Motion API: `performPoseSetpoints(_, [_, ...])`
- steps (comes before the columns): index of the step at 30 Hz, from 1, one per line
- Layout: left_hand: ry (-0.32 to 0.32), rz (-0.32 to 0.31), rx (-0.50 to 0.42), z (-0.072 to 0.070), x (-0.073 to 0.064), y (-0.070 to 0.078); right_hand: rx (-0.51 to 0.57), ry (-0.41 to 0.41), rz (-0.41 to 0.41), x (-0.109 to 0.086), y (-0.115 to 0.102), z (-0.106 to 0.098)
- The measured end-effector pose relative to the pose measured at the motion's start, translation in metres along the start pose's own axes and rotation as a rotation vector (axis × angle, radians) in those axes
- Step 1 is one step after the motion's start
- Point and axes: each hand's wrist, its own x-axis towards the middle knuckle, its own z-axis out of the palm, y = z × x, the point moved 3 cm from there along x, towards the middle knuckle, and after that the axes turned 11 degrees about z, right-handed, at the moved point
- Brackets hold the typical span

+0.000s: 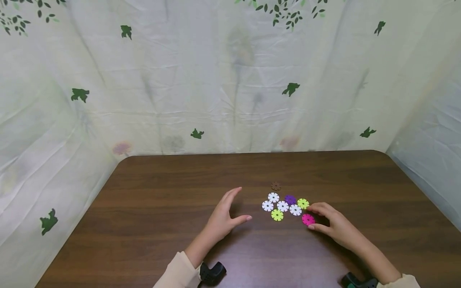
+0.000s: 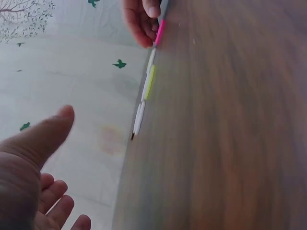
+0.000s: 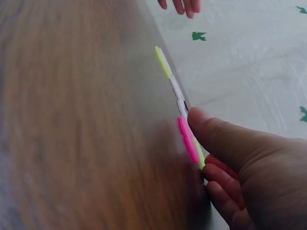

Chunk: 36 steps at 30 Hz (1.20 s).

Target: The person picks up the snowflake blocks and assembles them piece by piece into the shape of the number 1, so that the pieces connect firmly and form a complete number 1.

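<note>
The person's L hand (image 1: 220, 219) is well apart from the discs, thumb and fingers spread w/ nothing btwn them. The R hand (image 1: 336, 225) is at the R end of the group, thumb and fingers bent but apart. The flat, round, bright-pink notched disc (image 1: 308, 216) lies btwn them on the brown wood-grain tabletop (image 1: 151, 228); can't tell if they touch it. A yellow-green notched disc (image 1: 303, 201) is just by the fingertips, partly hidden behind the pink one in the R wrist view.

Next to these, on the L, are four white notched discs (image 1: 282, 209), a purple notched disc (image 1: 287, 199) and a 2nd yellow-green one. A brown notched disc (image 1: 273, 185) at the back is hard to see, b/c it's nearly the tabletop's colour. Wrist views show discs edge-on, as thin strips. The cream sleeves (image 1: 177, 273) are cut off at the bottom.
</note>
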Motion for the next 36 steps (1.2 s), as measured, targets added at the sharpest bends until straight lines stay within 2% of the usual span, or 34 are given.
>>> performPoseSetpoints(11, [-0.083,0.039,0.041,0.022,0.011,-0.009,-0.02,-0.004,0.023,0.0,0.003,0.004])
performPoseSetpoints(17, [-0.141,0.026,0.047,0.034,0.018,-0.011,-0.006,-0.003,0.037,0.0,0.003,0.005])
performPoseSetpoints(23, [-0.145,0.034,0.066,0.041,0.023,-0.011,0.005,0.003,0.031,0.0,0.004,0.005])
performPoseSetpoints(27, [-0.164,0.043,0.123,0.044,0.026,-0.011,0.003,0.003,0.034,0.0,0.003,0.005])
performPoseSetpoints(31, [-0.186,0.016,0.172,0.048,0.029,-0.008,-0.006,0.002,0.05,0.0,0.003,0.005])
performPoseSetpoints(36, [-0.166,0.017,0.238,0.052,0.034,-0.006,0.01,-0.005,0.07,0.001,0.002,0.005])
